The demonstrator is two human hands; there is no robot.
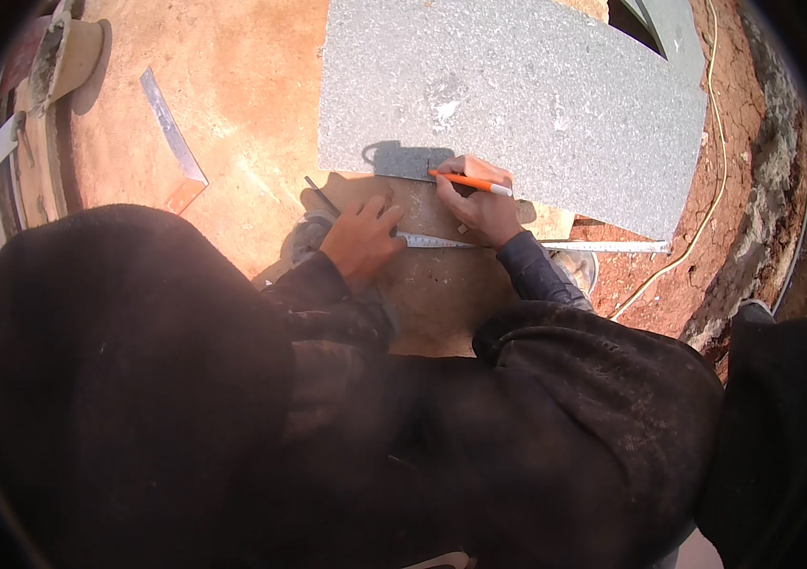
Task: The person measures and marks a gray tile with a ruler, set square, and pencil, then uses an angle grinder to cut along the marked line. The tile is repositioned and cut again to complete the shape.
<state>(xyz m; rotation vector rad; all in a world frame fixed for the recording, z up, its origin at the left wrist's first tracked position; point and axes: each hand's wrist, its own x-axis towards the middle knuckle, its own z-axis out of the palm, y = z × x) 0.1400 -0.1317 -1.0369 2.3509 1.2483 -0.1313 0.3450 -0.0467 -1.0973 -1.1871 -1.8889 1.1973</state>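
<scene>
A large grey speckled slab lies in front of me. My right hand grips an orange marker with a pale end, its tip touching the slab's near edge beside a small dark mark. Closer to me, my left hand is closed at the end of a white measuring tape; its fingers hide what lies under them. The blade runs rightward beneath my right wrist, short of the slab's near right corner. A thin dark rod sticks out beyond my left hand; whether I hold it cannot be told.
A try square with a metal blade and orange-brown stock lies on the dusty ground to the left. At the far left are a tan bucket-like container and stacked boards. A pale cable curves over reddish soil on the right.
</scene>
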